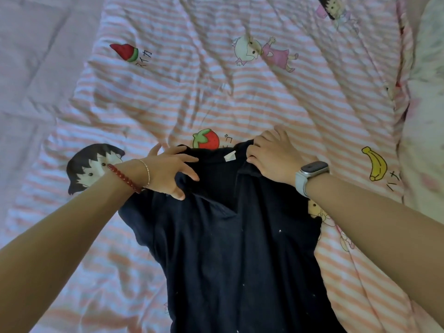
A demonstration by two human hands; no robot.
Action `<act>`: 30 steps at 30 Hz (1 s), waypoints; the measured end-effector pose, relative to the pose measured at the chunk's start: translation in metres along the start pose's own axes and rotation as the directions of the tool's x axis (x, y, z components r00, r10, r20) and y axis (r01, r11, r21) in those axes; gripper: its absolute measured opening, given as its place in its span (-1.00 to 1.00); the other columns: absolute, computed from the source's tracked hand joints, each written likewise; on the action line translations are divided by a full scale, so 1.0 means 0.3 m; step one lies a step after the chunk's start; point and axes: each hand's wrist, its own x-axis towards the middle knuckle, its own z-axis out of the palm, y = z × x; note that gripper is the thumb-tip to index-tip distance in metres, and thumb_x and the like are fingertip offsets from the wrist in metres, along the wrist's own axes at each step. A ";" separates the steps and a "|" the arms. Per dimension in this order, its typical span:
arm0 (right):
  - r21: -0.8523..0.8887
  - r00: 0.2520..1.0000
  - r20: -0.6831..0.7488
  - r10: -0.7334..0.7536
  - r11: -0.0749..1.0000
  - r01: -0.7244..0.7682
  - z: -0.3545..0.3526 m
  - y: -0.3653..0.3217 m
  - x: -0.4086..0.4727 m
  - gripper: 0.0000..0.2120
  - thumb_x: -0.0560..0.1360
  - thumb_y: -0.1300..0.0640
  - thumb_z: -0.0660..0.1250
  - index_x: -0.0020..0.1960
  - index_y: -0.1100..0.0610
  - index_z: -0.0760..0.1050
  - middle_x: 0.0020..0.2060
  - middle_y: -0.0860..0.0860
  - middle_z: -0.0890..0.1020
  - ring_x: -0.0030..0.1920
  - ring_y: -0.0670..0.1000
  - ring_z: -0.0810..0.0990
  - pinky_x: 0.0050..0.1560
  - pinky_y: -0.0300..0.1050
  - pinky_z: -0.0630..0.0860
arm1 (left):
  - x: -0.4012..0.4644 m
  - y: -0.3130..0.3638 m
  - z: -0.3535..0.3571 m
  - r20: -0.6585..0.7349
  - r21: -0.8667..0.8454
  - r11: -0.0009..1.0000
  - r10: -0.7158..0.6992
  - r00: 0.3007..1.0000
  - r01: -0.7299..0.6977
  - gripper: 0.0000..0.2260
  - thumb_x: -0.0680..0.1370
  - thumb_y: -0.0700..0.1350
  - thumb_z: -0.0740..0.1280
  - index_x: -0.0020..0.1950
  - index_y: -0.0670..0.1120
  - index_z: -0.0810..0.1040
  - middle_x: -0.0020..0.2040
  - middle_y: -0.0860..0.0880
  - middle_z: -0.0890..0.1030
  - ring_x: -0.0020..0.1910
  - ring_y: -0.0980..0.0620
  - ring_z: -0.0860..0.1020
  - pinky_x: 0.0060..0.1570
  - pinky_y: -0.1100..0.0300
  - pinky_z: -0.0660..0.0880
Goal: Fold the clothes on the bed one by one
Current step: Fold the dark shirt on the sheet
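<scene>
Both your arms reach fwd from the bottom corners, bare forearms angled in toward the middle of the bed. Your left hand point(168, 171) sits at the top left of the dark navy shirt point(235, 248), palm down, thumb tucked low and pinching a bunch of cloth near the shoulder, w/ the other fingers spread out over the fabric toward the collar. Your left wrist carries a red bead bracelet point(125, 177) and a thin silver bangle point(146, 170). Your right hand point(274, 157) is at the top right of the shirt, fingers curled down and gripping the collar edge, knuckles up. A smartwatch point(312, 173) w/ a pale strap sits on that wrist.

The shirt lies lengthwise on the bed, collar end away from you, hem end running out of view at the bottom edge. It's very dark, almost black, w/ a few tiny light specks. A small white label point(230, 156) shows inside the neck, between your two hands. Collar area is rumpled and bunched where you're holding it; the body lies flatter, w/ a short sleeve sticking out on the left side.

Under it is a pink-and-white striped quilt point(240, 92), wrinkled, printed w/ cartoon figures and fruit; a strawberry print point(206, 139) sits just past the collar and a banana print point(377, 163) is off to the right of your watch.
</scene>
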 end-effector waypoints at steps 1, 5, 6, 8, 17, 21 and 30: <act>-0.006 1.000 0.006 0.020 1.000 -0.020 0.012 -0.003 0.002 -0.75 0.60 -0.02 0.10 0.12 0.05 0.48 0.08 0.00 0.48 0.23 0.07 0.31 0.37 0.10 -0.04 | 0.000 0.000 0.005 0.013 0.053 0.999 0.002 1.000 -0.003 -0.55 0.41 0.06 0.41 0.27 0.29 0.42 0.50 0.21 0.08 0.49 0.13 -0.18 0.41 -0.20 -0.24; 0.090 0.982 -0.159 0.101 0.992 -0.088 0.036 -0.022 -0.031 -0.70 0.53 -0.01 0.25 0.19 0.10 0.47 0.17 0.04 0.47 0.25 0.12 0.36 0.29 0.01 0.11 | 0.021 0.009 0.013 -0.187 0.161 0.979 0.151 0.971 -0.121 -0.74 0.46 0.10 0.36 0.15 0.23 0.56 0.34 0.16 0.34 0.41 0.08 0.13 0.40 -0.03 -0.08; 0.152 0.963 -0.236 0.132 0.983 -0.098 0.037 -0.030 -0.051 -0.69 0.51 0.02 0.29 0.19 0.14 0.48 0.16 0.08 0.48 0.22 0.15 0.39 0.27 0.04 0.17 | 0.032 0.010 0.011 -0.269 0.127 0.979 0.190 0.944 -0.161 -0.78 0.47 0.12 0.35 0.10 0.19 0.60 0.25 0.15 0.43 0.33 0.07 0.23 0.37 0.04 -0.02; 0.269 0.893 -0.392 0.223 0.955 -0.121 0.038 -0.049 -0.103 -0.70 0.48 0.09 0.30 0.16 0.20 0.51 0.11 0.14 0.52 0.15 0.19 0.45 0.18 0.09 0.31 | 0.064 0.019 0.004 -0.374 0.016 0.981 0.184 0.909 -0.192 -0.79 0.48 0.13 0.32 0.03 0.10 0.64 0.03 0.11 0.53 0.15 0.04 0.36 0.29 0.11 0.07; 0.250 0.998 0.048 0.046 0.967 -0.057 0.117 -0.060 -0.193 -0.56 0.63 0.01 0.00 0.50 0.00 0.11 0.49 -0.08 0.15 0.51 -0.04 -0.04 0.46 0.10 -0.21 | 0.154 0.133 0.130 -0.668 -0.111 0.980 -0.195 0.719 0.162 -0.67 0.49 0.04 0.36 0.15 -0.12 0.53 0.10 -0.11 0.55 0.15 -0.16 0.44 0.30 -0.07 0.14; 0.519 0.866 -0.341 0.365 0.841 -0.150 0.092 -0.026 -0.274 -0.66 0.54 0.23 0.15 0.28 0.19 0.46 0.23 0.10 0.51 0.28 0.09 0.41 0.32 -0.04 0.28 | 0.140 0.256 0.130 -0.837 -0.198 0.980 -0.185 0.515 0.031 -0.72 0.49 0.00 0.26 0.08 -0.13 0.59 0.00 -0.12 0.61 0.01 -0.20 0.54 0.10 -0.13 0.34; 0.704 0.561 0.300 0.771 0.217 -0.676 0.179 0.077 -0.382 -0.67 0.49 -0.15 0.25 -0.13 0.14 0.41 -0.23 0.05 0.56 -0.25 0.06 0.51 -0.33 -0.13 0.37 | 0.365 0.414 -0.016 -0.470 -0.295 0.949 -0.248 0.847 0.114 -0.42 0.49 0.27 0.21 0.42 0.00 0.28 0.37 -0.07 0.37 0.34 -0.12 0.27 0.27 -0.07 0.17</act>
